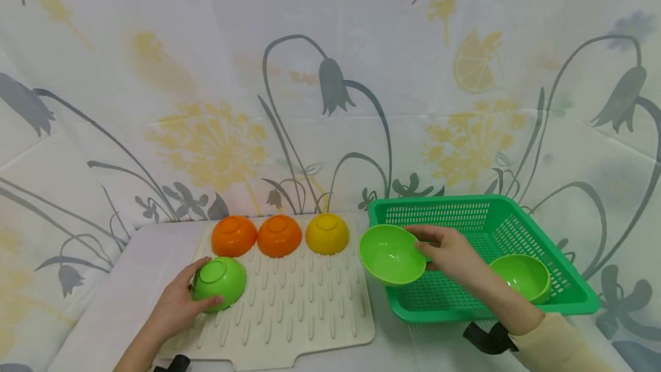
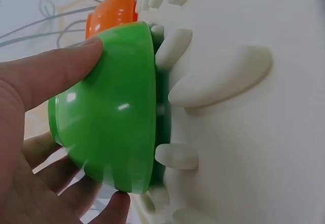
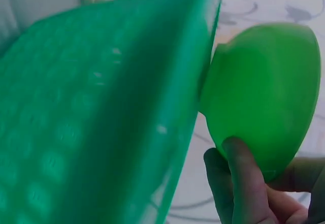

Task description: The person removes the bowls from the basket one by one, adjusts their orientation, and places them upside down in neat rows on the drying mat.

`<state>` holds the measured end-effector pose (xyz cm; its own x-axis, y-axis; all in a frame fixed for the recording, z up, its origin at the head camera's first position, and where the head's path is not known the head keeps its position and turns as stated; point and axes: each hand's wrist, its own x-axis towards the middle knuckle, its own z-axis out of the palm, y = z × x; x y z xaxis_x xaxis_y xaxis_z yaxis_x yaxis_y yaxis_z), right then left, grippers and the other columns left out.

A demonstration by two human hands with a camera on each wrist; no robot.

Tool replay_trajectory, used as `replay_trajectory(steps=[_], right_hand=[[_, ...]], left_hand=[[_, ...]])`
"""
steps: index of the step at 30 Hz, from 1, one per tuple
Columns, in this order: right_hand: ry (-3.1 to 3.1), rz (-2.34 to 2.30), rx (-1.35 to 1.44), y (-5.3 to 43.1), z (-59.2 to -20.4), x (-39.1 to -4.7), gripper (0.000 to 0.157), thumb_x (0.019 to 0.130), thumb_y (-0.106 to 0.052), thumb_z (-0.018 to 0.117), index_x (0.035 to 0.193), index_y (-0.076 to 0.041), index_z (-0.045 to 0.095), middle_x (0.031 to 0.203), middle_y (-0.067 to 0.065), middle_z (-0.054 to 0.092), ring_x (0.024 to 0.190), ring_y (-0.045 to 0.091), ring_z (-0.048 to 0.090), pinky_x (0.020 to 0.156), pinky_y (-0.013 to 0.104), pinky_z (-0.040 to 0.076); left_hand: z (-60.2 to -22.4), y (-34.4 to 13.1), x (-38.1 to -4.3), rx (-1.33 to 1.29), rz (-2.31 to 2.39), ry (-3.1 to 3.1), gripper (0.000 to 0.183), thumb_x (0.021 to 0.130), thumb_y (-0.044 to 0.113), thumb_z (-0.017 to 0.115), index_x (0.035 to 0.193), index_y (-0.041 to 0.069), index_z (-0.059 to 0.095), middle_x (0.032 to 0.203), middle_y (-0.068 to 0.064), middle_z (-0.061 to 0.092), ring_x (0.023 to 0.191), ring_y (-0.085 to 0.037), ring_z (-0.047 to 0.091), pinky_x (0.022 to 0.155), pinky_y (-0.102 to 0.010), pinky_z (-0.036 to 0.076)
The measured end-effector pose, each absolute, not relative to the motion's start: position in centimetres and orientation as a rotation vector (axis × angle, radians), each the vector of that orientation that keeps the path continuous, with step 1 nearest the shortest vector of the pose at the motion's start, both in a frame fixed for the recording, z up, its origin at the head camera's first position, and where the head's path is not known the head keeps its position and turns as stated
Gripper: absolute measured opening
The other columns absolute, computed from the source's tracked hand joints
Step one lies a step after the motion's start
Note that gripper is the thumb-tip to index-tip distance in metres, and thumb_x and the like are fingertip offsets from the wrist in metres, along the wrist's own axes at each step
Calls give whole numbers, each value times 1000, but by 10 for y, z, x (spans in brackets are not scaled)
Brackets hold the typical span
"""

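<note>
My left hand (image 1: pixel 179 300) is curled about a light-green bowl (image 1: pixel 222 283), which lies with its mouth downward on the left part of the cream ribbed mat (image 1: pixel 286 340). The thumb presses the side of it that is nearer to me, and the other fingers go around the opposite side; in the left wrist view the rim sits against the ribs of the mat.

My right hand (image 1: pixel 449 251) pinches the right edge of a second green bowl (image 1: pixel 391 254). This bowl is tilted, so that I look into its inside, and it hangs in front of my fingertips, to their left. From my head it covers a part of the left rim of the green basket (image 1: pixel 572 307); whether the two touch, I cannot tell.

A third green bowl (image 1: pixel 523 277) is in the basket, at the right side, beyond my right forearm and near to it, with its mouth turned partly up.

Along the far edge of the mat there are, from left to right, an orange bowl (image 1: pixel 233 236), another orange bowl (image 1: pixel 279 236) and a yellow bowl (image 1: pixel 327 235), all upside down. The first orange one is just behind the bowl in my left hand.
</note>
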<state>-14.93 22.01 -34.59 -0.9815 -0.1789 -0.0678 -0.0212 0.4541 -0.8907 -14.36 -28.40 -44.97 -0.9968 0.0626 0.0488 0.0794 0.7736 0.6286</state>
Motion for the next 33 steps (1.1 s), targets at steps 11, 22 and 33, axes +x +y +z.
replay_trajectory(steps=[11, 22, 33], right_hand=[[2441, -1687, -171, 187, -352, -143, 40, 102, -7, 55, 141, -3, 54, 134, 19, 59, 113, 32, 63, 74, 40, 60], [2356, -1742, -248, 148, -360, -142, 37, 100, -3, 56, 137, -2, 58, 130, 18, 62, 107, 28, 65, 73, 37, 61], [2278, -1859, -263, 116, -375, -141, 36, 99, 0, 55, 135, 1, 58, 133, 20, 59, 109, 30, 65, 75, 36, 60]], left_hand=[[-442, -278, -143, -183, -1063, -2838, 90, 77, 30, 87, 150, 6, 39, 149, -28, 40, 134, -53, 35, 102, -71, 32], [-420, -242, -141, -340, -1124, -2699, 75, 79, 15, 85, 144, 7, 49, 147, -20, 47, 134, -46, 40, 104, -69, 31], [-407, -187, -127, -537, -1361, -2700, 75, 82, 37, 82, 147, 20, 49, 148, -7, 50, 135, -36, 45, 104, -65, 38]])
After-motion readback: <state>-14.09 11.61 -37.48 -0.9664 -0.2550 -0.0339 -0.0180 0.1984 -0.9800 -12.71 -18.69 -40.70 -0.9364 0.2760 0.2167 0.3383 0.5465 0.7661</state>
